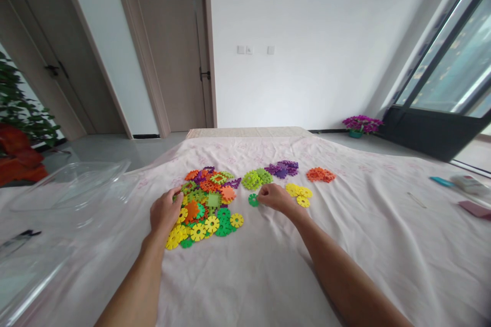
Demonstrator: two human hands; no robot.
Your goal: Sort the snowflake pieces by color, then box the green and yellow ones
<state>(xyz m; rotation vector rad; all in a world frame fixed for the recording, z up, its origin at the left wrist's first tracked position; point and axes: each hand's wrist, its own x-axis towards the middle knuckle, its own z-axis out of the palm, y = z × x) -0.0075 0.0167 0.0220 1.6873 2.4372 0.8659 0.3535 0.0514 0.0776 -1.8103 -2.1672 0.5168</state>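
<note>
At the left edge of a mixed pile of plastic interlocking pieces (209, 184), my left hand (165, 210) rests with its fingers loosely extended against the pieces. The pile holds orange, lime, purple, yellow and green notched shapes. Right of it, my right hand (275, 197) is closed in a pinch at the edge of a green notched disc (253, 200) just above the cloth. Small same-colour groups lie around this hand: lime pieces (252, 180), purple pieces (283, 170), yellow discs (303, 202) and orange pieces (320, 174).
A pale, wrinkled cloth (364, 245) covers the table. Clear plastic containers (69, 184) stand at the left. A blue item (441, 181), a white object (470, 184) and a pink block (474, 209) lie at the far right. Potted purple flowers (362, 123) stand beyond.
</note>
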